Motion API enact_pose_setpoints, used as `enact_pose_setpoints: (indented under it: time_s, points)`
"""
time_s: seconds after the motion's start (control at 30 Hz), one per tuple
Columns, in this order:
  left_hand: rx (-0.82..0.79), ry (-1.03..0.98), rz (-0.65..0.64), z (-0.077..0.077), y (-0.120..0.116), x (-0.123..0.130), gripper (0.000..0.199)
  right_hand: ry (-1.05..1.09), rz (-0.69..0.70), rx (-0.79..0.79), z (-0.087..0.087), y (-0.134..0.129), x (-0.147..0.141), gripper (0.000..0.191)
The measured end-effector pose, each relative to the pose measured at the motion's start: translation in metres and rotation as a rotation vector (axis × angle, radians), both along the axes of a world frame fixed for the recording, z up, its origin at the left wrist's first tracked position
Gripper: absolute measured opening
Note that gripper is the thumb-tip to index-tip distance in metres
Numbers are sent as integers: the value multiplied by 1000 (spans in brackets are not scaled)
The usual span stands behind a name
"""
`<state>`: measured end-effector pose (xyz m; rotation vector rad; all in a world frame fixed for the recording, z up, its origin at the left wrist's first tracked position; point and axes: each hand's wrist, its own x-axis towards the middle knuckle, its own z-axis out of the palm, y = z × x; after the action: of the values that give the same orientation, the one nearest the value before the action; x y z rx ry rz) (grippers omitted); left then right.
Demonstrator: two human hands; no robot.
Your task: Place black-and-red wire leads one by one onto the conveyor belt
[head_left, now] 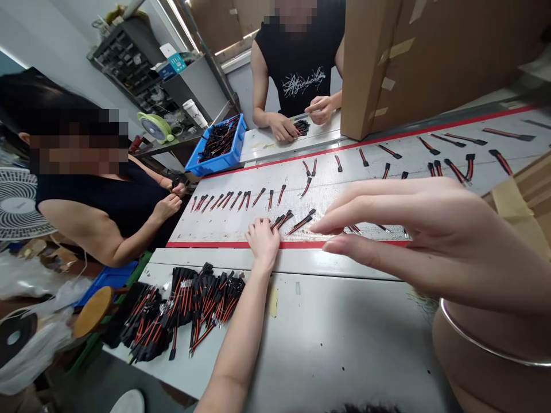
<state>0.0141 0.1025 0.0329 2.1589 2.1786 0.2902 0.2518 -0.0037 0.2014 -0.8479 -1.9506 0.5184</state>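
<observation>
The left hand (263, 240) curls beside a few short cables (284, 220) at the near edge of the belt (215, 228); whether it pinches any, I cannot tell. The right hand (443, 229), at right, is loosely spread and visibly bare. The cables look light and bendy (their bare tips probably fragile), so the stiffer black plug (311, 212) seems the best grip.

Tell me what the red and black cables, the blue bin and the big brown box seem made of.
Cables: likely plastic insulation over metal wire, matte red and black, with silvery tips. Blue bin: probably moulded plastic, smooth with a slight sheen and even colour. Brown box: most likely cardboard, dull and flat, with pale tape strips.
</observation>
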Motion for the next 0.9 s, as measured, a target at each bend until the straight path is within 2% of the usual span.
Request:
enact_pose_setpoints:
  time_s: [0.1, 0.17, 0.3, 0.5, 0.7, 0.9]
  points:
    - [43, -4, -48, -1, -5, 6, 22, -6, -5, -9, -1, 0, 0, 12]
    - [29, -15, -102, -3, -5, 9, 21, -14, -11, -6, -1, 1, 1, 12]
    - [0, -35, -116, -7, -1, 11, 21, -28, -2, -1, -3, 4, 1, 11]
    - [-29, -96, -213, -8, -5, 13, 18, -28, 19, -1, -5, 9, 0, 11]
    - [41, -171, -125, -9, -2, 12, 15, -36, 21, 13, -5, 10, -1, 12]
    - [41, -176, -38, -9, 8, 3, 17, -41, 20, 2, -5, 10, 0, 12]
